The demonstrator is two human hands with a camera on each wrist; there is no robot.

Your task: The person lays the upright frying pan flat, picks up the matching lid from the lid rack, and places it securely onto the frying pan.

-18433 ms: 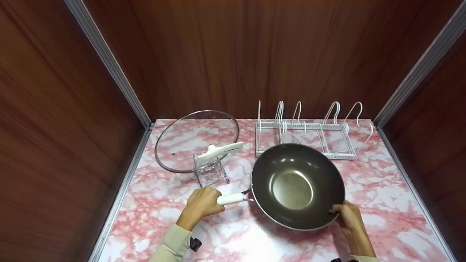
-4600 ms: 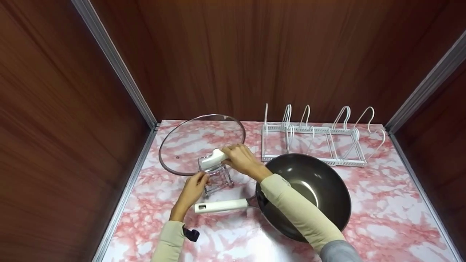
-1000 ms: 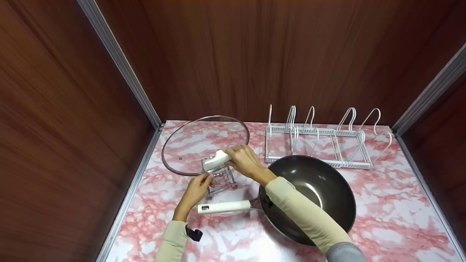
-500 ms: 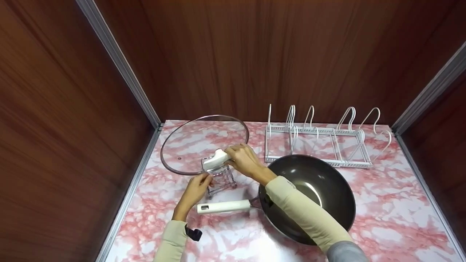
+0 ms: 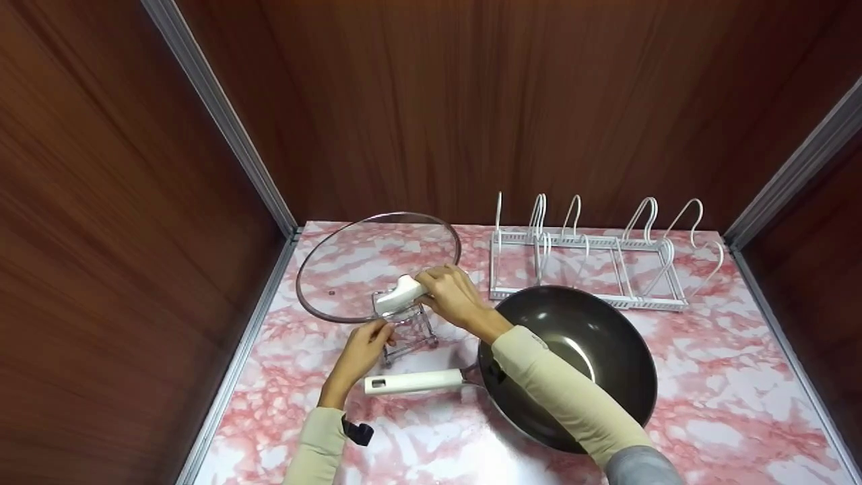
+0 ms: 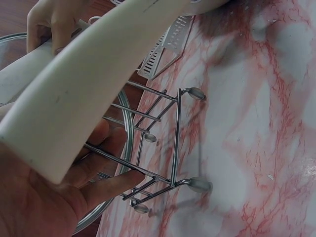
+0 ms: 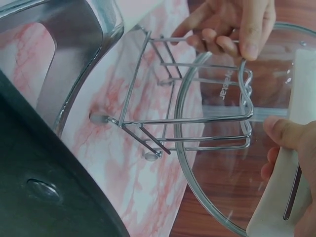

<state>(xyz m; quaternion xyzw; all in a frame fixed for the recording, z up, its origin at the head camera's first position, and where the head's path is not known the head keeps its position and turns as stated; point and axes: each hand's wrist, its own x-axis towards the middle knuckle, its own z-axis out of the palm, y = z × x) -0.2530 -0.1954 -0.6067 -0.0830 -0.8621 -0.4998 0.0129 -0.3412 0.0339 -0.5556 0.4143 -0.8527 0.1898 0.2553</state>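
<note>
A round glass lid [image 5: 363,256] with a metal rim leans upright in a small chrome wire stand [image 7: 187,120] on the table. My right hand [image 5: 452,296] reaches across and grips the lid's long white handle [image 5: 401,296]. Low at the stand's near left side, my left hand [image 5: 362,347] pinches its wire between thumb and fingers, as the right wrist view shows. A dark wok [image 5: 606,350] sits on the right under my right forearm, its white handle [image 5: 417,382] pointing left just in front of the stand.
Behind the wok, along the back wall, stands a white rack [image 5: 653,305] with several wire hoops. Brown wood-look panels [image 5: 471,121] enclose the pink marbled table [image 5: 269,377] at the back and both sides.
Much earlier both hands held the wok; it was let go, and my right hand moved to the lid handle, my left to the wire stand. Over the last second both hands stay almost still.
</note>
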